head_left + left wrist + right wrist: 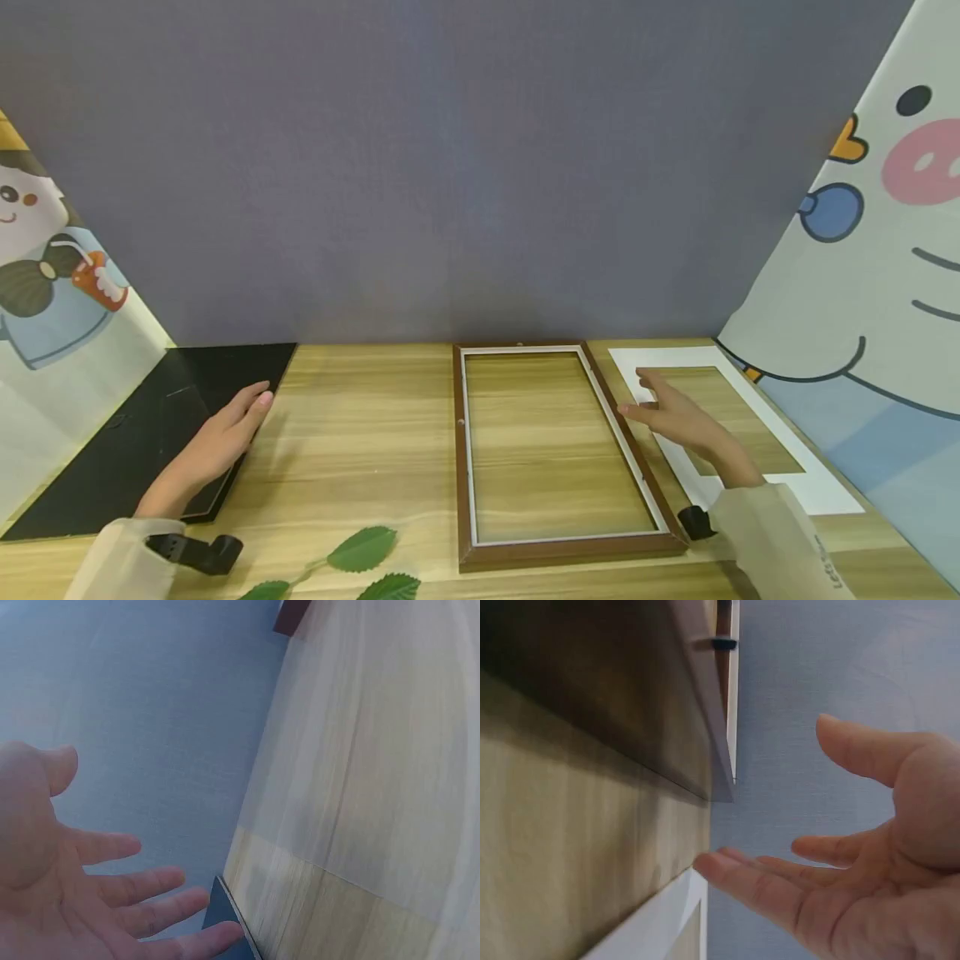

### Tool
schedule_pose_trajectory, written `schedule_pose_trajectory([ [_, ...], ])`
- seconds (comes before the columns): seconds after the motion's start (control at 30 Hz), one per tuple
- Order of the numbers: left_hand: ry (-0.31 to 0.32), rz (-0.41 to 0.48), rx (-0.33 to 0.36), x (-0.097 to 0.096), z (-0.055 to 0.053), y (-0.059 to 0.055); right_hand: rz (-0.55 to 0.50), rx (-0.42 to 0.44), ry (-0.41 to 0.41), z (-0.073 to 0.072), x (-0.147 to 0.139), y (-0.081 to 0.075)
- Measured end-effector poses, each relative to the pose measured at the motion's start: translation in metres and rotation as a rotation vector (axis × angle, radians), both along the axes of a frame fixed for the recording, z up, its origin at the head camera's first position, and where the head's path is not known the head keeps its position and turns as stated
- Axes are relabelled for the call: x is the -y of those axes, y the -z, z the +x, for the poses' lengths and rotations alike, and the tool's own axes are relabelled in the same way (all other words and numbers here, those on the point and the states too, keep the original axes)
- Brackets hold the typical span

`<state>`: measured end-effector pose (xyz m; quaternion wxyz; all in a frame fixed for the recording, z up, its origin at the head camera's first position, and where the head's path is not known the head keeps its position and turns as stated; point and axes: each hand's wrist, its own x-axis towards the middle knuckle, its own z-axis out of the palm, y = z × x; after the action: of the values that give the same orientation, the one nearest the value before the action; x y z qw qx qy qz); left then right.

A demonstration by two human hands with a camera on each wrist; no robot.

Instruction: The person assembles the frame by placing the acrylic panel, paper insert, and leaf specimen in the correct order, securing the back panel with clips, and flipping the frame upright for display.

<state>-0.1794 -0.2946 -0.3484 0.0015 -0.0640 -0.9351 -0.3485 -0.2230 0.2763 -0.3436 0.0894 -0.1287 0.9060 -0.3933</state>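
Note:
My left hand [217, 446] hovers above the right edge of a black backing board [112, 475], fingers extended and holding nothing. In the left wrist view its fingers [154, 915] are spread, palm showing. My right hand [686, 421] is over the white mat [817, 492], close to the right side of a brown picture frame [463, 467]. Its thumb and fingers stand apart with nothing between them, as the right wrist view shows. The frame lies on the table with a white inner lip, and wood grain shows through its opening.
Green leaves [363, 550] on a stem lie at the table's front edge. A grey panel [450, 167] rises behind the wooden table [360, 417]. Cartoon-printed panels stand at the left [60, 275] and right [885, 317].

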Motion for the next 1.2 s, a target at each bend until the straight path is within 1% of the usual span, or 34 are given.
schedule_pose_trajectory([
  [0.13,0.007,0.042,0.017,0.000,0.001,0.002,-0.074,0.101,0.019,-0.001,0.003,0.003],
  [0.2,0.015,0.069,0.031,0.000,0.001,0.002,-0.093,0.130,0.027,-0.001,0.004,0.003],
  [0.27,0.029,0.111,0.064,0.001,0.000,0.002,-0.102,0.148,0.029,-0.001,0.005,0.003],
  [0.37,0.042,0.171,0.130,0.003,-0.001,0.000,-0.103,0.170,0.029,-0.001,0.006,0.004],
  [0.5,0.038,0.224,0.196,0.004,-0.002,-0.002,-0.115,0.175,0.013,-0.003,0.005,0.005],
  [0.6,0.023,0.249,0.223,0.004,-0.001,-0.001,-0.115,0.184,-0.001,-0.003,0.004,0.007],
  [0.73,-0.013,0.257,0.254,0.004,-0.001,0.002,-0.105,0.198,-0.025,-0.002,0.003,0.010],
  [0.87,-0.025,0.288,0.285,0.005,-0.002,0.004,-0.089,0.188,-0.033,-0.002,0.001,0.012],
  [1.1,0.000,0.383,0.362,0.006,-0.006,0.002,-0.068,0.177,-0.018,-0.004,-0.001,0.014],
  [1.2,-0.001,0.425,0.391,0.004,-0.008,0.002,-0.069,0.174,-0.021,-0.005,0.000,0.015],
])
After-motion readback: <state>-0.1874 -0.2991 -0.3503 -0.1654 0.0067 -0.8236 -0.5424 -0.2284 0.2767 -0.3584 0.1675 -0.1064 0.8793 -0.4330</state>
